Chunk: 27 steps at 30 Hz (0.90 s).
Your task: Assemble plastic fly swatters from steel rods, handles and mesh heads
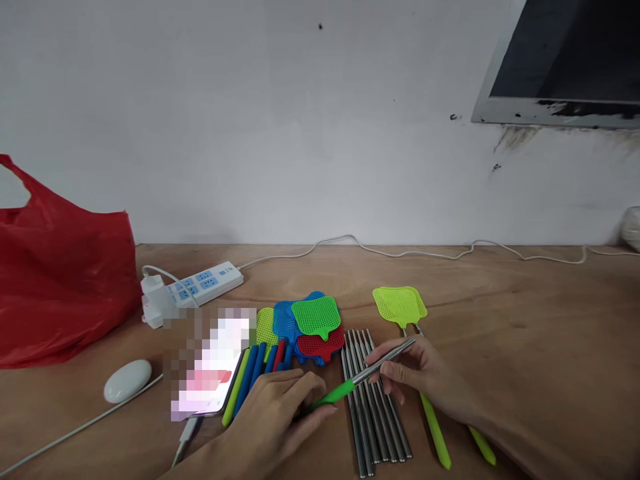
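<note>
My left hand (273, 417) pinches the green plastic grip (327, 397) of a metal rod (383, 363). My right hand (417, 373) pinches the same rod near its far end, holding it aslant above a row of several bare steel rods (375, 407) lying on the wooden table (525, 320). Left of the rods lies a pile of swatter heads (307, 327) in green, blue, red and yellow, with several coloured grips (255, 377) beside them. Finished yellow-green fly swatters (400, 307) lie under my right wrist, handles toward me.
A phone (210, 367) with a lit screen lies left of the grips, cable plugged in. A white power strip (193, 290), a white oval mouse-like object (127, 380) and a red plastic bag (60, 287) are at the left. A white cord runs along the wall.
</note>
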Each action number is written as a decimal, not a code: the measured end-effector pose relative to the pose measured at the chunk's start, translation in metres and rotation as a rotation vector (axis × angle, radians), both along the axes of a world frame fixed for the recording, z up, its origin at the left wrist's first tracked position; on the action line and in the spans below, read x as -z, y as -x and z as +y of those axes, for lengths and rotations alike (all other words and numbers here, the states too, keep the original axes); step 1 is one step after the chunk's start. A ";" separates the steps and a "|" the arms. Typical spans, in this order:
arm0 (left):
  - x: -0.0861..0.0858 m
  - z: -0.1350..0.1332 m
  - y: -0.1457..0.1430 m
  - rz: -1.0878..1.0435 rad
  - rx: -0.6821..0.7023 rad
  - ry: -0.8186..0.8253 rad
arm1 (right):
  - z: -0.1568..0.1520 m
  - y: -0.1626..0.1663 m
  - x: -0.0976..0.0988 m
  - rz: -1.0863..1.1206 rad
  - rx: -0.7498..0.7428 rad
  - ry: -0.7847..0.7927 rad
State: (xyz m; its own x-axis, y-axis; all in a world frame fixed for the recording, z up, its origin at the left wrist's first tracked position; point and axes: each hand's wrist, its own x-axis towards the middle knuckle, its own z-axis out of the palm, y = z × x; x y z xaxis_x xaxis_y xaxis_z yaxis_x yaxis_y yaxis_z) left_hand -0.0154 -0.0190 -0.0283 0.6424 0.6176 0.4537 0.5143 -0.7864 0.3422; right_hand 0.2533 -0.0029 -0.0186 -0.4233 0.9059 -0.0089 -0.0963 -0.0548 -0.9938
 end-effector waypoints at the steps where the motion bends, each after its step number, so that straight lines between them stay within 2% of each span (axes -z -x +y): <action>1: 0.001 0.000 0.000 -0.003 -0.001 0.004 | 0.000 0.000 0.000 0.005 -0.012 0.003; 4: -0.001 -0.001 -0.001 -0.006 -0.005 0.021 | 0.000 0.002 -0.001 0.025 -0.020 0.011; 6: -0.007 -0.002 -0.001 -0.024 -0.008 0.043 | -0.001 0.005 -0.002 0.053 0.025 0.021; 10: -0.021 -0.001 0.000 0.004 -0.081 -0.002 | -0.002 0.008 -0.008 0.130 0.214 0.089; 14: -0.021 0.008 0.004 0.123 -0.175 -0.091 | 0.002 0.005 -0.014 0.200 0.401 0.115; 18: -0.014 0.016 0.006 0.197 -0.211 -0.082 | 0.008 0.001 -0.011 0.198 0.360 0.120; 23: -0.016 0.014 0.005 0.182 -0.202 -0.031 | 0.009 0.001 0.002 0.020 0.305 0.105; 27: -0.016 0.012 0.004 0.146 -0.203 -0.051 | 0.008 0.002 0.002 -0.115 0.223 0.074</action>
State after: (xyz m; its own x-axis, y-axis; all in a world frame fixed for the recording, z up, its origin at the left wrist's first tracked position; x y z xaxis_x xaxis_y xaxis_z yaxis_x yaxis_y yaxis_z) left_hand -0.0196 -0.0067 -0.0118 0.5688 0.7190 0.3993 0.7042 -0.6766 0.2151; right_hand 0.2508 0.0047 -0.0202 -0.2056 0.9719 -0.1147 -0.0008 -0.1174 -0.9931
